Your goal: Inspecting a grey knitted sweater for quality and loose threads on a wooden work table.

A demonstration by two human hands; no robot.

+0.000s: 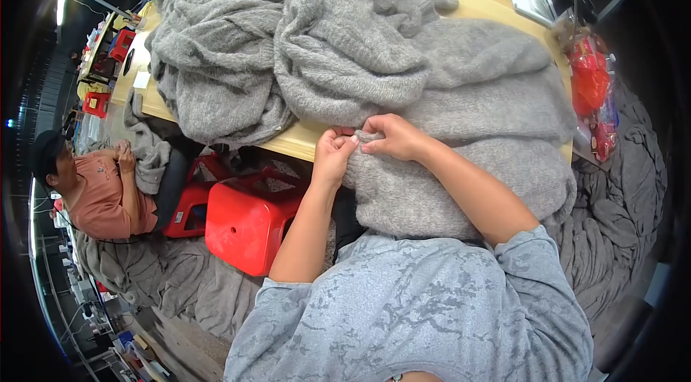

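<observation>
I pinch the edge of the gray sweater [461,166] on the table [302,143] with both hands, left hand [333,154] and right hand [392,136]. I think careful, small pulls come next.

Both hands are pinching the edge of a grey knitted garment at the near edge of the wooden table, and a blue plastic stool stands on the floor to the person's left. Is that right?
Not quite: the plastic stool is red, not blue, as the head view shows. The rest holds: the left hand and right hand both pinch the edge of the grey knitted garment at the near edge of the wooden table.
</observation>
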